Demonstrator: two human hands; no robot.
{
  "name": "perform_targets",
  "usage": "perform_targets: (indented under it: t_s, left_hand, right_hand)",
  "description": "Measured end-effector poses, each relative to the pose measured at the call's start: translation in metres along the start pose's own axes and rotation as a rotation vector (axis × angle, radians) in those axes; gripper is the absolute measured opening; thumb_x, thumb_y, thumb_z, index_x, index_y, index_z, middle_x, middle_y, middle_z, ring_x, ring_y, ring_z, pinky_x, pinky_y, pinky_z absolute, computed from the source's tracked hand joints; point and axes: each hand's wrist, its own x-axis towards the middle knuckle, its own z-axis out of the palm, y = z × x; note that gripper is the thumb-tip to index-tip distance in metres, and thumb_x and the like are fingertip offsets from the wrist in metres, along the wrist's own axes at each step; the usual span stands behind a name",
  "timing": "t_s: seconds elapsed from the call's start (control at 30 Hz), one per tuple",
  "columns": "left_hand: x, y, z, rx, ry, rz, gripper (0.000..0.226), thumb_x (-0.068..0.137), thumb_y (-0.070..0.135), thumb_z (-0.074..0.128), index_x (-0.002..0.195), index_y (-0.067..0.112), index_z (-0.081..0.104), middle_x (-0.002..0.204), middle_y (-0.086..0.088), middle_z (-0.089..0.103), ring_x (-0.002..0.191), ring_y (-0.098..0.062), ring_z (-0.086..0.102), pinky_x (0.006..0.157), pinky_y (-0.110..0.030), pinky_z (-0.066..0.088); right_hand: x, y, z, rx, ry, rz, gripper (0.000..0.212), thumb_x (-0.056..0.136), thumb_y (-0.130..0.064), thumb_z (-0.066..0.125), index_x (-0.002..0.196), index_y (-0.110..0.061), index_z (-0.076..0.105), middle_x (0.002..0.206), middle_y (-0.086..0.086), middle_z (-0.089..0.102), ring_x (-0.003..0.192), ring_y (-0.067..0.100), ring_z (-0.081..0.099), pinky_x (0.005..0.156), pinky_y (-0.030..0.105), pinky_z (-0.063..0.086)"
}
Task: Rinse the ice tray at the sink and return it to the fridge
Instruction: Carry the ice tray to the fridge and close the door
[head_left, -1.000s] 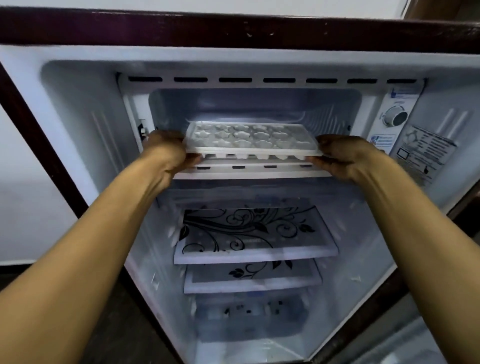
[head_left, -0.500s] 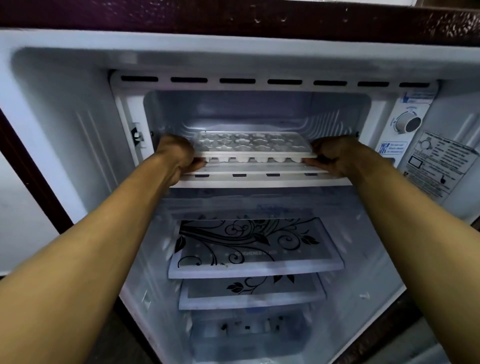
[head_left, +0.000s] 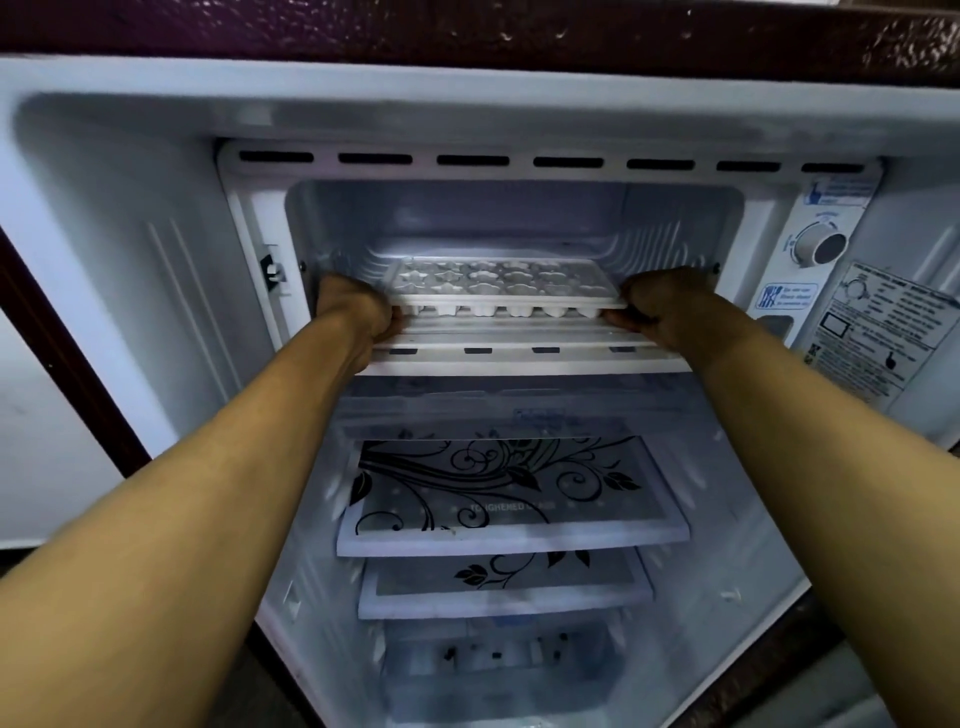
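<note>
- White plastic lines the open fridge (head_left: 130, 249), with a dark maroon band across its top edge.
- My left hand (head_left: 358, 306) grips the left end of the ice tray (head_left: 504, 286), fingers curled under its rim.
- My right hand (head_left: 660, 306) grips the right end the same way, thumb tip showing below the rim.
- I hold the ice tray level inside the freezer compartment (head_left: 514, 218) at the top, just above its floor; whether it touches, I cannot tell.
- It is white, long and shallow, with rows of flower-shaped moulds whose rounded undersides show along the near edge.
- Below sit two glass shelves (head_left: 509, 499) printed with black leaf scrolls.
- At right are a thermostat dial (head_left: 821, 247) and a printed label (head_left: 878, 338).
</note>
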Motion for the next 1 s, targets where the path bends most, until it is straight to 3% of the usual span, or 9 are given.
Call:
perform_targets:
  t_s: [0.07,0.17,0.27,0.33,0.4,0.47,0.6,0.8,1.0]
  left_hand:
    - [-0.003,-0.006,-0.001,0.011,0.04,0.046,0.032,0.093,-0.009,0.045,0.124,-0.002,0.051,0.097,-0.013,0.062,0.06,-0.018,0.064,0.048,-0.026,0.057]
    - [-0.018,-0.01,-0.005,0.127,0.122,0.193,0.039,0.088,-0.01,0.043,0.126,-0.002,0.048,0.117,-0.018,0.062,0.096,-0.035,0.064,0.083,-0.048,0.056]
    - [-0.048,-0.011,-0.007,0.261,0.134,0.349,0.049,0.089,-0.007,0.042,0.137,0.003,0.037,0.132,-0.015,0.053,0.115,-0.034,0.054,0.1,-0.041,0.045]
    - [-0.073,-0.01,-0.014,0.37,0.093,0.416,0.057,0.091,-0.004,0.043,0.144,0.009,0.027,0.139,-0.01,0.048,0.103,-0.024,0.059,0.087,-0.024,0.05]
    - [-0.097,-0.009,-0.022,0.446,0.015,0.465,0.06,0.093,-0.001,0.044,0.147,0.011,0.022,0.135,-0.005,0.05,0.088,-0.016,0.059,0.075,-0.024,0.051]
    - [-0.119,-0.007,-0.031,0.562,-0.045,0.517,0.061,0.093,0.002,0.047,0.148,0.01,0.022,0.125,-0.003,0.056,0.096,-0.018,0.059,0.088,-0.036,0.05]
    - [-0.171,0.002,-0.051,0.726,-0.139,0.565,0.058,0.095,0.01,0.047,0.148,0.008,0.025,0.149,-0.011,0.038,0.131,-0.029,0.041,0.11,-0.038,0.034]
    - [-0.271,0.005,-0.084,0.835,-0.325,0.566,0.052,0.096,0.015,0.046,0.146,0.011,0.032,0.151,-0.007,0.035,0.136,-0.026,0.036,0.111,-0.047,0.03]
    - [-0.38,-0.029,-0.102,0.814,-0.515,0.475,0.049,0.095,0.017,0.049,0.143,0.012,0.037,0.149,-0.005,0.038,0.136,-0.024,0.037,0.111,-0.046,0.03]
  right_hand:
    - [0.003,0.007,0.001,-0.03,0.065,-0.074,0.017,0.094,-0.01,0.055,0.077,-0.01,0.051,0.09,0.01,0.063,0.074,0.024,0.065,0.074,0.039,0.058]
    - [-0.006,0.016,-0.002,-0.185,0.221,-0.193,0.01,0.089,-0.012,0.051,0.086,-0.006,0.058,0.104,0.017,0.068,0.094,0.032,0.066,0.085,0.042,0.056]
    - [-0.032,0.02,-0.006,-0.196,0.23,-0.272,0.022,0.087,-0.006,0.048,0.095,-0.013,0.067,0.105,0.015,0.068,0.095,0.031,0.065,0.086,0.039,0.056]
    - [-0.059,0.018,-0.01,-0.229,0.197,-0.346,0.03,0.087,-0.003,0.047,0.105,-0.014,0.067,0.103,0.008,0.066,0.092,0.024,0.062,0.083,0.029,0.053]
    - [-0.09,0.017,-0.016,-0.298,0.139,-0.44,0.033,0.088,-0.002,0.048,0.115,-0.012,0.064,0.105,0.003,0.063,0.091,0.018,0.058,0.079,0.023,0.047]
    - [-0.128,0.016,-0.026,-0.374,0.076,-0.488,0.036,0.09,-0.003,0.049,0.122,-0.013,0.061,0.106,0.003,0.064,0.088,0.02,0.062,0.075,0.024,0.048]
    - [-0.201,0.02,-0.049,-0.597,-0.029,-0.555,0.039,0.093,-0.012,0.05,0.131,-0.02,0.056,0.122,0.0,0.063,0.104,0.019,0.061,0.096,0.036,0.048]
    - [-0.316,0.04,-0.084,-0.978,-0.238,-0.591,0.046,0.092,-0.013,0.052,0.137,-0.02,0.049,0.139,0.001,0.053,0.124,0.023,0.051,0.102,0.04,0.042]
    - [-0.437,0.092,-0.132,-1.101,-0.235,-0.531,0.047,0.09,-0.018,0.055,0.136,-0.027,0.049,0.138,-0.009,0.052,0.129,0.015,0.045,0.106,0.035,0.029]
